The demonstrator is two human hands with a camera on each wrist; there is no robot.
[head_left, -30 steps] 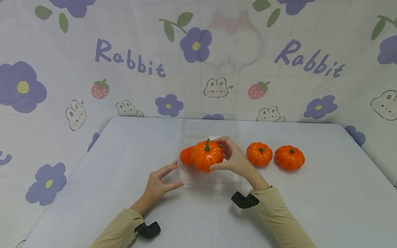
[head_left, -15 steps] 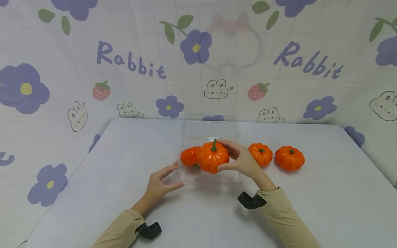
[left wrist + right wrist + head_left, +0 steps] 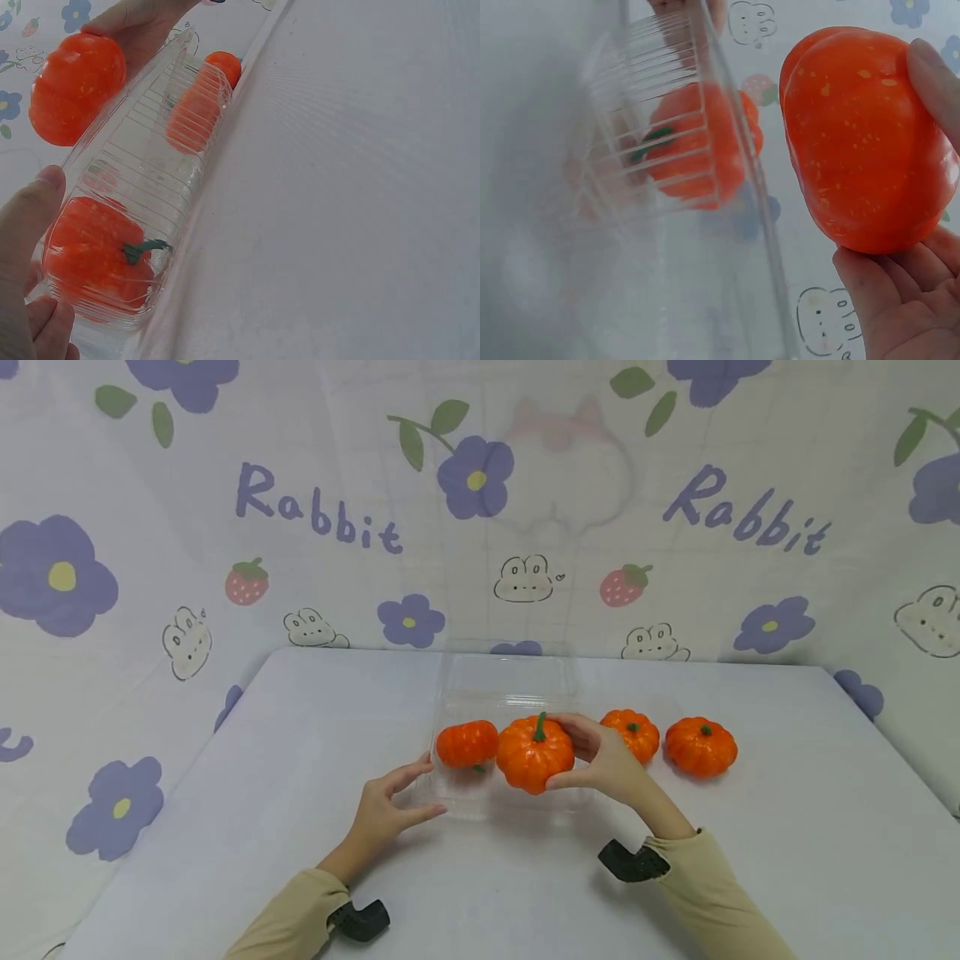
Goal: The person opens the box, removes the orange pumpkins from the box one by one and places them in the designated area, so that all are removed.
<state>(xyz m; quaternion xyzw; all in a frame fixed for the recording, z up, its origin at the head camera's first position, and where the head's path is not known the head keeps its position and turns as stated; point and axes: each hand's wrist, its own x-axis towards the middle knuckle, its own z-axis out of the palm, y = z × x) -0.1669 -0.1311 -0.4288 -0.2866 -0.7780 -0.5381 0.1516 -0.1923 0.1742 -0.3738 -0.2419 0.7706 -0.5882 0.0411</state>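
Observation:
My right hand (image 3: 611, 767) grips an orange toy pumpkin (image 3: 534, 758) by its right side, fingers behind and thumb in front. Its green stem points up, and it is held over the right half of a clear plastic clamshell box (image 3: 510, 675). A second pumpkin (image 3: 467, 744) lies tipped on its side in the box's left half, stem toward the front. At the box's front left corner, my left hand (image 3: 384, 803) holds the wall between thumb and fingers. The left wrist view shows the tipped pumpkin (image 3: 97, 259) through the ribbed wall, close to those fingers.
Two more orange pumpkins, one (image 3: 633, 735) partly behind my right hand and another (image 3: 701, 747) farther right, sit on the white table (image 3: 787, 827). The box's lid stands open toward the back. A printed rabbit curtain (image 3: 315, 577) hangs behind the table.
My right hand has moved right and slightly toward me with its pumpkin, uncovering the tipped pumpkin in the box. My left hand has stayed at the box's corner.

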